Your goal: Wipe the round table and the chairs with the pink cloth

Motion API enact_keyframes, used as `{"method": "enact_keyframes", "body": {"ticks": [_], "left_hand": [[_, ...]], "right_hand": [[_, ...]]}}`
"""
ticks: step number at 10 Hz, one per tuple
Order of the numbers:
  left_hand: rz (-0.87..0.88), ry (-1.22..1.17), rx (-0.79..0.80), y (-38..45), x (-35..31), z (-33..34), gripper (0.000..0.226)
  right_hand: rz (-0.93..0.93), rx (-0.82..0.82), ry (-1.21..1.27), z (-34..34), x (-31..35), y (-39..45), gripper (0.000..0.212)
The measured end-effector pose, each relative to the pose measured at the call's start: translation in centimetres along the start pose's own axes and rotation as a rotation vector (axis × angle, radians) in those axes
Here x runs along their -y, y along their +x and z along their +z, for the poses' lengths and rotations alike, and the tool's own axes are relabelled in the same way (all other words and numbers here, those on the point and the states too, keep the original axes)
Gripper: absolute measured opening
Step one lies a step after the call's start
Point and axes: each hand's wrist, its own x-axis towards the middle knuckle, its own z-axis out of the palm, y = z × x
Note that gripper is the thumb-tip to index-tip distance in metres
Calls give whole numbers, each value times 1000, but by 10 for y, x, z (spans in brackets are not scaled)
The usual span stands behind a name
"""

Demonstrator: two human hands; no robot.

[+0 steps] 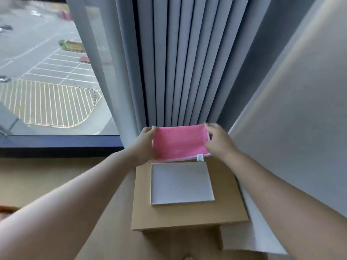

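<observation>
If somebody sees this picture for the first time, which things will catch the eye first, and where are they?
The eye goes first to the pink cloth, held at the middle of the view between the left hand and the right hand. Just below it, a pale grey board lies on a small wooden table. Behind hang grey curtains, and at the upper left a window shows a parking lot.
</observation>
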Motion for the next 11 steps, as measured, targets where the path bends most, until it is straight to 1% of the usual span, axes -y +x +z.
{"method": "enact_keyframes", "body": {"ticks": [1,2,3,4,5,6,7,8,9,10,11], "left_hand": [[-144,-17,76,15,45,75,85],[-257,-37,165,31,92,144,88],[-271,-5,224,47,124,199,84],[-243,112,251,75,155,245,79],[-253,179,251,90,172,267,79],[-302,196,305,90,185,282,77],[-262,242,313,87,191,288,75],[-273,348,272,92,188,285,76],[-93,506,174,95,188,286,67],[-20,567,270,88,187,292,69],[-67,549,324,86,189,290,82]], "right_hand": [[46,105,-41,69,-65,14,73],[137,194,-10,141,-132,18,74],[196,231,-12,198,-188,22,75],[218,264,-11,237,-224,30,74],[185,305,-36,261,-246,39,74],[152,375,-86,275,-254,42,71],[139,443,-189,281,-256,38,67],[83,393,-409,281,-251,40,66],[-99,409,-510,279,-248,40,67],[-141,591,-554,284,-251,33,73],[-114,641,-605,283,-249,35,74]]}}
